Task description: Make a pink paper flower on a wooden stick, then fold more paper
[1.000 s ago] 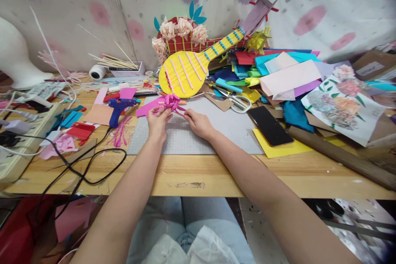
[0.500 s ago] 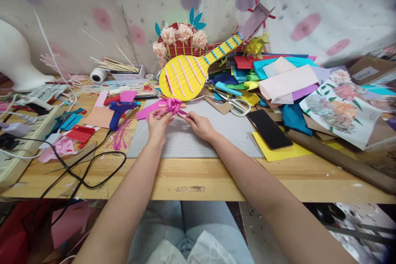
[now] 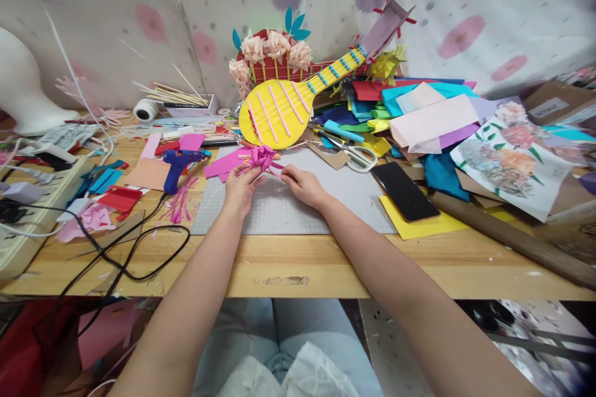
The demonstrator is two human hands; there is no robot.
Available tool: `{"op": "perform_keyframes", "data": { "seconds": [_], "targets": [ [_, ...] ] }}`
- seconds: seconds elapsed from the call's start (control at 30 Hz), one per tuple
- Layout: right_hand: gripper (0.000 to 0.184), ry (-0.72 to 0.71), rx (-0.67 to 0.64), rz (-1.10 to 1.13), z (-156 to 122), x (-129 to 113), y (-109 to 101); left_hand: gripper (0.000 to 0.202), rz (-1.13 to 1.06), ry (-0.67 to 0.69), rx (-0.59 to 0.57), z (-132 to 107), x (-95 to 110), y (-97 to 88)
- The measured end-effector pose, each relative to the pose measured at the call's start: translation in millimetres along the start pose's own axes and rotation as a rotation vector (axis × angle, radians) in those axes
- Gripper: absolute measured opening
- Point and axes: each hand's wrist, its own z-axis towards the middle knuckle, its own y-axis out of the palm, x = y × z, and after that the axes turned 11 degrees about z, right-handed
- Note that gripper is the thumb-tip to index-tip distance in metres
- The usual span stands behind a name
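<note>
Between my hands, over the grey cutting mat (image 3: 298,211), is a magenta paper flower (image 3: 262,157). My left hand (image 3: 242,186) is closed, with its fingertips pinching the flower's left underside. The fingers of my right hand (image 3: 302,185) pinch the end of a thin magenta paper strip (image 3: 275,167) that runs out from the flower's right side. Flat magenta paper (image 3: 223,164) lies on the mat just behind my left hand. Beyond the flower leans a yellow paper lute (image 3: 274,113) with pink and blue strips.
Left of the mat lie a blue glue gun (image 3: 177,167), its looping black cord (image 3: 125,270) and a power strip (image 3: 51,217). To the right are scissors (image 3: 358,158), a phone (image 3: 406,192), a brown tube (image 3: 507,236) and piled coloured paper (image 3: 433,121).
Both hands keep their pinches on the flower and its strip, with barely any movement. The whole view has shifted very slightly.
</note>
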Motion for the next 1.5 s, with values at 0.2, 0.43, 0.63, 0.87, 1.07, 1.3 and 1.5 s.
{"op": "perform_keyframes", "data": {
  "seconds": [0.2,0.43,0.63,0.87,1.07,1.3,1.5],
  "targets": [
    [0.024,0.001,-0.008,-0.012,1.1,3.4,-0.2,0.039,0.006,-0.021,0.074,1.9,-0.2,0.1],
    [0.023,0.0,-0.025,-0.009,2.5,3.1,-2.4,0.038,-0.025,-0.024,0.068,2.9,-1.3,0.7],
    [0.025,0.013,-0.024,-0.041,3.4,-0.2,1.5,0.03,-0.089,-0.082,0.093,4.7,-2.1,0.4],
    [0.03,0.057,-0.032,-0.089,4.4,-4.5,3.8,0.02,-0.114,-0.139,0.079,4.1,0.2,2.5],
    [0.03,0.073,-0.003,-0.037,5.0,-4.3,2.8,0.015,-0.141,-0.153,0.015,2.8,3.3,3.5],
    [0.025,0.085,-0.004,-0.024,3.9,-7.5,3.9,0.022,-0.092,-0.122,0.031,3.6,0.7,0.3],
    [0.024,0.12,-0.003,-0.094,4.3,-11.5,4.0,0.019,-0.112,-0.117,0.055,3.2,-0.1,2.5]
  ]
}}
